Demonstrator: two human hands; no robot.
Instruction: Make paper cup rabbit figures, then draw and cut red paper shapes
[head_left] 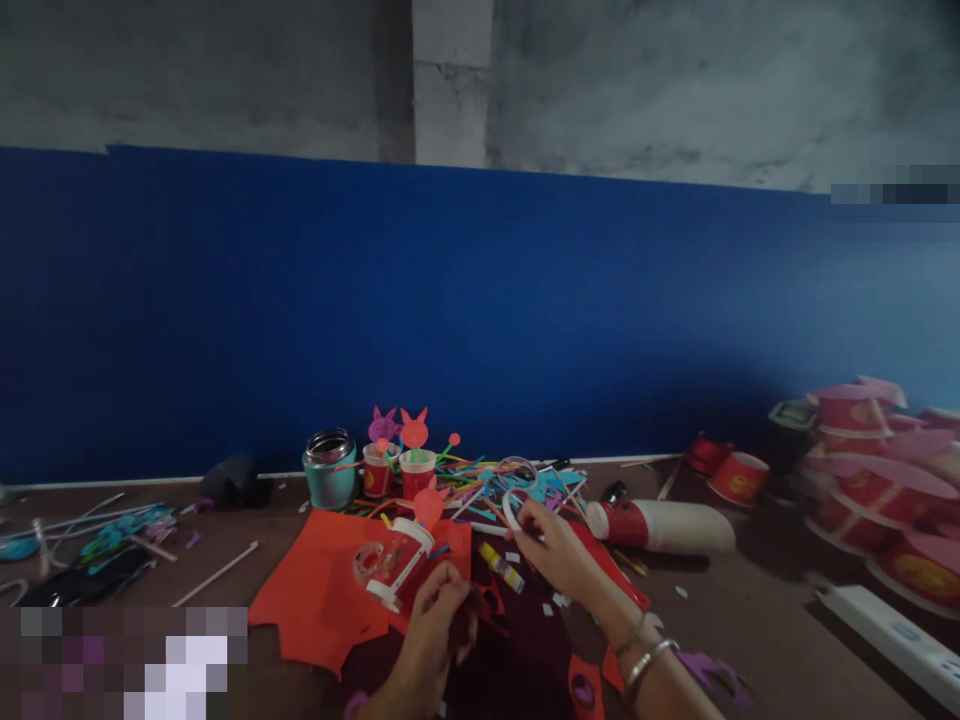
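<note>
Head view: from my remote post I record two bare hands at work over a dark brown table.

The right hand has its fingertips closed on a narrow white ring, its grasp at the rim; the ring is held up on the table's far-edge side of the hand. The left hand has its fingers curled inward — whether they grasp anything, I cannot tell. Just beside it, a tilted red-and-white paper cup sits over the jagged-edged red sheet, towards the sheet's right edge. A round red head with pointed ears shows beyond the cup; I cannot establish whether the two are joined.

Between the hands I note a yellow-banded glue stick. Near the table's far edge stand an open teal jar with a metal rim and, beside it, two upright red paper cups bearing eared figures, one purple, one red. Right of the ring, a long sleeve of nested paper cups lies on its side — well apart from a white power strip further right.
</note>
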